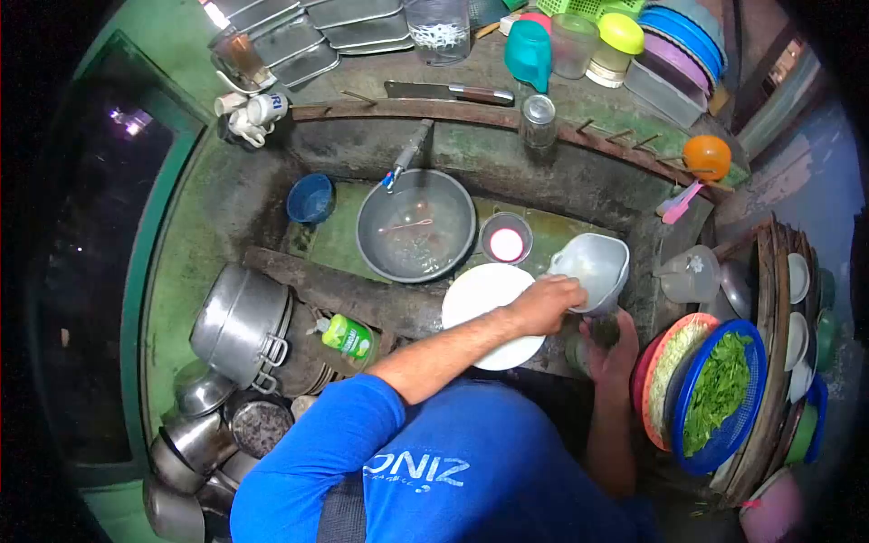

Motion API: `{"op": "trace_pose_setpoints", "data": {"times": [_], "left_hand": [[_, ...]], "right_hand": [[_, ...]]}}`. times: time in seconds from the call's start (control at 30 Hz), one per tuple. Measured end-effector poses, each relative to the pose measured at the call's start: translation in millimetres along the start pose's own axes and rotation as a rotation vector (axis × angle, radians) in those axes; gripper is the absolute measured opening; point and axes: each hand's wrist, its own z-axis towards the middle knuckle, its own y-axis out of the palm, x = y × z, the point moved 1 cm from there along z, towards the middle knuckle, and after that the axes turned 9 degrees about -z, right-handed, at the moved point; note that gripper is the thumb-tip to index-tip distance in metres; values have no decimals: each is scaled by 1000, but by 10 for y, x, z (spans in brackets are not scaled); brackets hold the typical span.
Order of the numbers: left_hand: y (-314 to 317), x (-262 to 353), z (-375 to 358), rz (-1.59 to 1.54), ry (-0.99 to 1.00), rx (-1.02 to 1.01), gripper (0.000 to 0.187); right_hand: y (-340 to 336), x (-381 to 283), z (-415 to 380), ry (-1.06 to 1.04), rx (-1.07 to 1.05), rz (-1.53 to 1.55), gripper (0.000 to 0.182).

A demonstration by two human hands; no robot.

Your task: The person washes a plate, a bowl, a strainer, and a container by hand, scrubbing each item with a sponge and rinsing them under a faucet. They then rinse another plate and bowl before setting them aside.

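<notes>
My left hand reaches across from the left, its fingers closed on the near rim of a pale translucent plastic container. Just below, my right hand is curled around a dark greenish pad; its exact kind is hard to make out. A round white plate lies partly under my left forearm. Beyond it stands a small clear bowl with a pink-and-white round inside. A grey basin of water, with a thin pinkish utensil in it, sits under the tap.
Left are a large metal pot, a green bottle and stacked pans. On the right, a blue basket of leafy greens leans beside other baskets. Along the back ledge are a cleaver, a glass jar and plastic tubs. A small blue bowl stands near the basin.
</notes>
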Motion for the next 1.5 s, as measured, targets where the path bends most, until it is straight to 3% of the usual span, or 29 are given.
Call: {"op": "trace_pose_setpoints", "data": {"times": [0.03, 0.1, 0.13, 0.17, 0.2, 0.23, 0.3, 0.37, 0.4, 0.53, 0.6, 0.7, 0.73, 0.77, 0.83, 0.9, 0.97, 1.03, 1.1, 1.17, 1.23, 1.3, 1.37, 1.4, 1.43, 1.47, 1.5], "left_hand": [[-165, -112, -71, 45, 88, -7, 29], [-496, -421, -266, 155, -23, -64, 25], [-710, -549, -401, 191, -23, 13, 31], [-826, -807, -542, 267, -168, -56, 34], [-942, -985, -712, 307, -111, 100, 26], [-1074, -1246, -890, 297, -210, 34, 29], [-1161, -1814, -1300, 350, -331, 165, 23], [-1186, -2391, -1647, -25, -713, 279, 22], [-1207, -2568, -1756, -177, -810, 371, 25], [-780, -3545, -2290, -120, -841, 427, 24], [-612, -3947, -2458, -92, -891, 30, 24], [-634, -4332, -2659, 103, -906, 90, 24], [-781, -4320, -2569, -20, -1099, 92, 27], [-937, -4254, -2505, -24, -1102, 92, 27], [-1306, -4010, -2368, 290, -965, -143, 26], [-1460, -3781, -2404, 327, -924, -136, 28], [-1533, -3544, -2475, 368, -878, -136, 30], [-1598, -3332, -2505, 396, -500, 96, 30], [-1757, -3122, -2397, 359, -537, 46, 31], [-1925, -2886, -2343, 408, -295, 210, 32], [-2059, -2680, -2280, 383, -260, 222, 28], [-2052, -2748, -2365, 367, -289, 270, 25], [-2169, -2708, -2358, 380, -188, 247, 35], [-2269, -2591, -2299, 330, -213, 516, 44], [-2326, -2529, -2262, 270, -240, 781, 54], [-2337, -2544, -2210, 231, -347, 854, 75], [-2293, -2558, -2108, 222, -345, 846, 75]], "right_hand": [[-114, -1, -10, -31, -40, -42, 24], [-427, 97, 131, -165, 45, -511, 18], [-658, 161, 258, -293, 68, -871, 17], [-784, 189, 287, -293, 74, -882, 17], [-866, 250, 278, -287, 108, -1193, 20], [-851, 329, 259, -281, 129, -1506, 22], [-686, 416, 211, -505, 142, -1702, 25], [-321, 417, 189, -392, 79, -1606, 25], [-218, 454, 213, -387, 73, -1603, 24], [417, 473, 279, -397, -20, -1656, 23], [631, 453, 311, -415, -60, -1681, 21], [808, 509, 464, -390, -46, -1645, 20], [876, 575, 531, -388, -29, -1602, 18], [960, 649, 607, -385, -32, -1605, 18], [1319, 810, 788, -428, -135, -1528, 17], [1847, 1021, 923, -387, -235, -1505, 16], [2206, 1421, 1143, -129, -360, -1239, 20], [2359, 2049, 1505, -118, -497, -1125, 39], [2820, 2383, 1659, -4, -348, -1133, 57], [3298, 2422, 1672, 507, -141, -814, 61], [3342, 2721, 1800, 465, -203, -559, 59], [2983, 3440, 2284, 209, -282, -561, 60], [3388, 2897, 1878, 26, -193, -647, 57], [3355, 2905, 1953, -67, -172, -656, 45], [3298, 2880, 2037, -74, -150, -652, 45], [3223, 2861, 2110, 36, -160, -578, 38], [3152, 2841, 2127, 149, -177, -504, 30]]}}
